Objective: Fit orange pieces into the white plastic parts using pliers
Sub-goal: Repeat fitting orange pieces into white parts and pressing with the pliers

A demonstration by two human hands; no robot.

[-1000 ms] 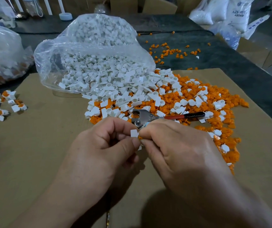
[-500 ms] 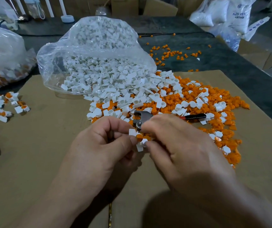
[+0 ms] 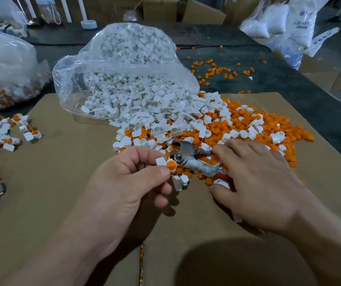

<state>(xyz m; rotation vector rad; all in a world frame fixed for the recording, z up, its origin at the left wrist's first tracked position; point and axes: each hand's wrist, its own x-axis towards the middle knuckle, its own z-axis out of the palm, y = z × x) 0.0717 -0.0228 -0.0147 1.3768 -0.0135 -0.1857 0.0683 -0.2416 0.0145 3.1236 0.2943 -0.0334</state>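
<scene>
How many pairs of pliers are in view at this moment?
1. The pliers lie at the near edge of the pile of parts, handles partly under the right hand. Others could be buried in the pile.

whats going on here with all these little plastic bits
A person is assembling small parts on cardboard. The left hand pinches a white part with an orange piece sitting in it. The right hand lies over the handles of the pliers, beside the loose pile spilling from a clear bag. Fitted pieces lie at far left.
</scene>
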